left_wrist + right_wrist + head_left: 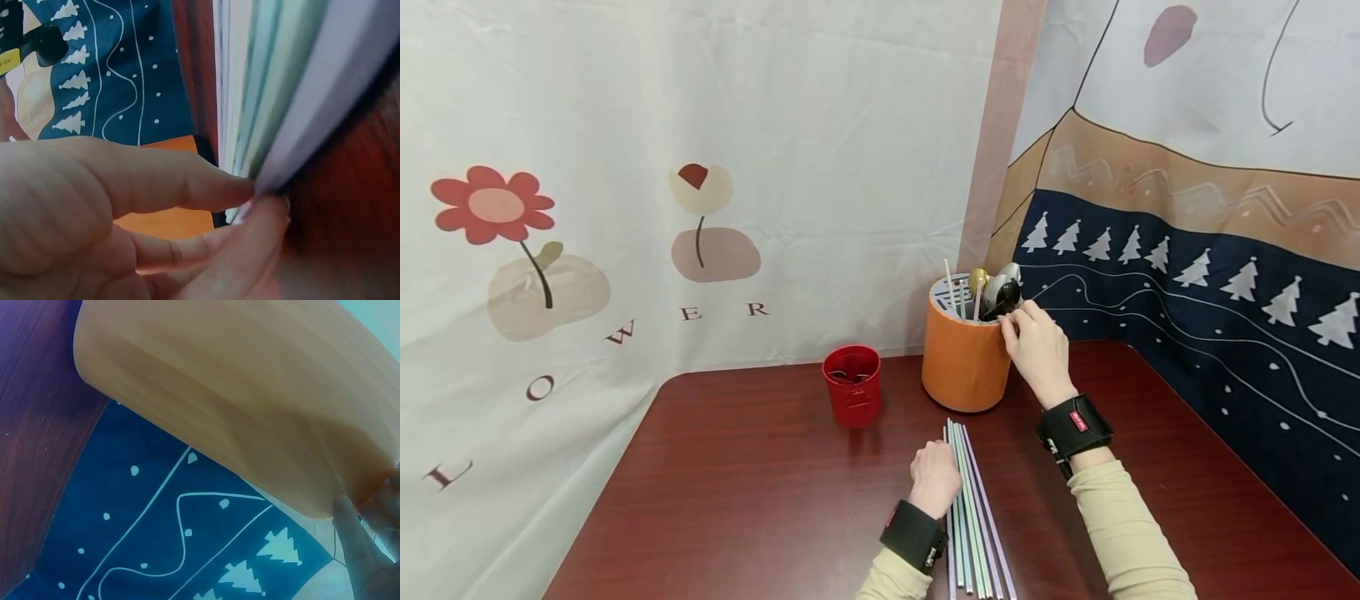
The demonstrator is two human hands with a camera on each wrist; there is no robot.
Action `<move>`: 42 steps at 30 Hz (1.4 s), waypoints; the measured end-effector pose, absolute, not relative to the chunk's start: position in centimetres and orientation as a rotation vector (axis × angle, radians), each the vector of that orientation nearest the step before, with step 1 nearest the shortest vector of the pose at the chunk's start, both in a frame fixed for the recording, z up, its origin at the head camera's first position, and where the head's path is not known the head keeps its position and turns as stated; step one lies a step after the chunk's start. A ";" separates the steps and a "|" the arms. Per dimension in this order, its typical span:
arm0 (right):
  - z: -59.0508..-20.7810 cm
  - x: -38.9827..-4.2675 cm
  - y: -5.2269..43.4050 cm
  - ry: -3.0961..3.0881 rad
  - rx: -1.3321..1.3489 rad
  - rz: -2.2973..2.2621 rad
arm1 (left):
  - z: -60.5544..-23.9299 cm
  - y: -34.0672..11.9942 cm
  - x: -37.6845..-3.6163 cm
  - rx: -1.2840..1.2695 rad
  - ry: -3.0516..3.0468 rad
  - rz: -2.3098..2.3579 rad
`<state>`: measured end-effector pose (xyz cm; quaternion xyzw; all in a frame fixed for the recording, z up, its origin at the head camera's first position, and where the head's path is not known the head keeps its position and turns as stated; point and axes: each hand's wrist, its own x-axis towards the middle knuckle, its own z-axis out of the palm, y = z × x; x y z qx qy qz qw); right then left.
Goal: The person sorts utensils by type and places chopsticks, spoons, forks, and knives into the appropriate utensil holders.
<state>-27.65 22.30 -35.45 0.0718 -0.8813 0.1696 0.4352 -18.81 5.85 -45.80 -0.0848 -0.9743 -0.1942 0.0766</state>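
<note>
Straws point(972, 508), thin pastel tubes, lie pinched by left hand point(934, 477).

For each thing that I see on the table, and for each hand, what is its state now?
Orange holder: upright, holding spoons and straws.
Spoons: standing in the holder.
Red cup: upright, something dark inside.
Pastel straws: lying flat, side by side.
Left hand: pinching the straws.
Right hand: fingers at the holder's rim, touching a spoon; grip unclear.
</note>
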 end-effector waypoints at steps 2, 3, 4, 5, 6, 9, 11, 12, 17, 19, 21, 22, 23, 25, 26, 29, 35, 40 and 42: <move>-35.5 -27.7 22.3 -2.195 0.177 0.421 | -45.7 6.0 -18.6 -0.244 -2.894 -0.561; -35.5 -27.7 22.3 -2.196 0.176 0.420 | -45.7 6.0 -18.6 -0.240 -2.884 -0.548; -35.5 -27.7 22.3 -2.197 0.175 0.419 | -45.7 6.0 -18.5 -0.231 -2.875 -0.536; -35.5 -27.6 22.3 -2.197 0.175 0.419 | -45.7 6.0 -18.5 -0.218 -2.869 -0.537; -35.5 -27.6 22.3 -2.199 0.174 0.419 | -45.8 6.1 -18.5 -0.200 -2.869 -0.531; -35.5 -27.6 22.3 -2.201 0.173 0.420 | -45.8 6.2 -18.6 -0.135 -2.903 -0.534; -35.5 -27.6 22.3 -2.201 0.174 0.420 | -45.8 6.1 -18.6 -0.096 -2.937 -0.537; -35.5 -27.6 22.3 -2.201 0.175 0.420 | -45.8 6.1 -18.7 -0.089 -2.948 -0.531; -35.5 -27.6 22.3 -2.194 0.177 0.419 | -45.7 5.5 -18.9 -0.109 -2.950 -0.544; -35.5 -27.6 22.3 -2.191 0.179 0.418 | -45.6 5.1 -19.0 -0.130 -2.934 -0.588; -35.5 -27.6 22.3 -2.189 0.182 0.418 | -45.4 4.8 -19.0 -0.150 -2.913 -0.635; -35.5 -27.6 22.3 -2.188 0.183 0.418 | -45.3 4.7 -19.0 -0.156 -2.906 -0.657; -35.4 -27.6 22.3 -2.188 0.184 0.417 | -45.2 4.5 -19.0 -0.162 -2.903 -0.672; -35.4 -27.5 22.3 -2.186 0.185 0.417 | -44.9 4.3 -19.1 -0.172 -2.895 -0.696; -35.4 -27.5 22.3 -2.185 0.186 0.418 | -44.8 4.2 -19.1 -0.175 -2.892 -0.702; -35.4 -27.6 22.3 -2.183 0.188 0.418 | -44.4 3.9 -19.2 -0.185 -2.901 -0.721; -35.4 -27.6 22.3 -2.178 0.192 0.420 | -43.9 3.4 -19.5 -0.179 -2.945 -0.774; -35.5 -27.6 22.3 -2.177 0.193 0.421 | -43.4 3.0 -19.5 -0.191 -2.937 -0.817; -35.5 -27.6 22.3 -2.178 0.192 0.419 | -43.2 2.9 -19.5 -0.208 -2.915 -0.832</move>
